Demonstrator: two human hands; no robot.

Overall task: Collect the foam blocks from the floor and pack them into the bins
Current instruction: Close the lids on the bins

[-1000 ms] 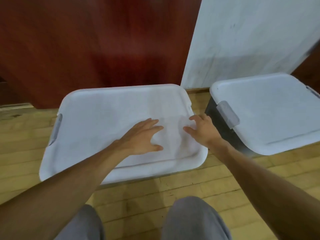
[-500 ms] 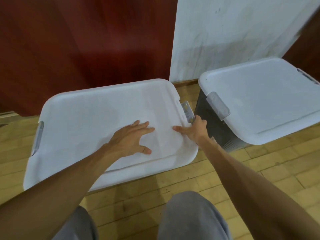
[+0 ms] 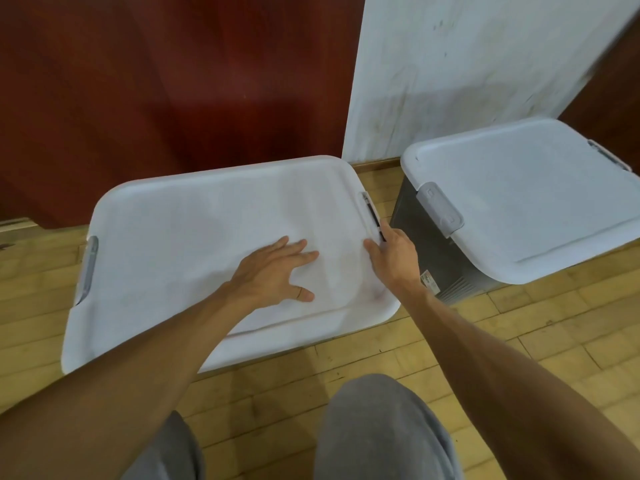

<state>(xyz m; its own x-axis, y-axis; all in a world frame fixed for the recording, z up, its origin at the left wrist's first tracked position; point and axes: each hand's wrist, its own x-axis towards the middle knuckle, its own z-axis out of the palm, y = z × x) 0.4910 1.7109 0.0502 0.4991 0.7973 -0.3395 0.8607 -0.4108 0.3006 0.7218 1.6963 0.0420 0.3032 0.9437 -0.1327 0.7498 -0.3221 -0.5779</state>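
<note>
Foremost, two knees in grey trousers (image 3: 381, 427) framed the bottom of the head view above a wooden block floor (image 3: 519, 341), with both bare forearms reaching forward. The left hand (image 3: 273, 275) lay flat and relaxed, fingers spread, palm down on the white lid (image 3: 194, 237) of the nearer bin (image 3: 114, 334), right of its centre. The right hand (image 3: 393, 254) was at the lid's right end: thumb on top, index finger lying along the right-end latch (image 3: 372, 216), remaining fingers dropped over the rim and partly hidden, so it was read as gripping the lid edge at the latch. A grey left-end latch (image 3: 87, 268) lay against the opposite end; whether it was engaged could not be told. Just beside the right hand, though apart from it, stood the second bin (image 3: 426, 258), dark-walled, with its own white lid (image 3: 526, 202) on and a grey latch (image 3: 440, 209) folded down over the near end. Behind both rose a dark red wooden panel (image 3: 173, 81) and a leaning white board (image 3: 467, 64).

No foam blocks were visible on the floor shown; the opaque lids hid whatever the bins held. Judged from this, collecting was over and the step in hand was closing the nearer bin, late in the task. The next move would call for the left palm to hold the lid seated while the right fingers swung the latch over the rim until it caught, then a check of the other end
</note>
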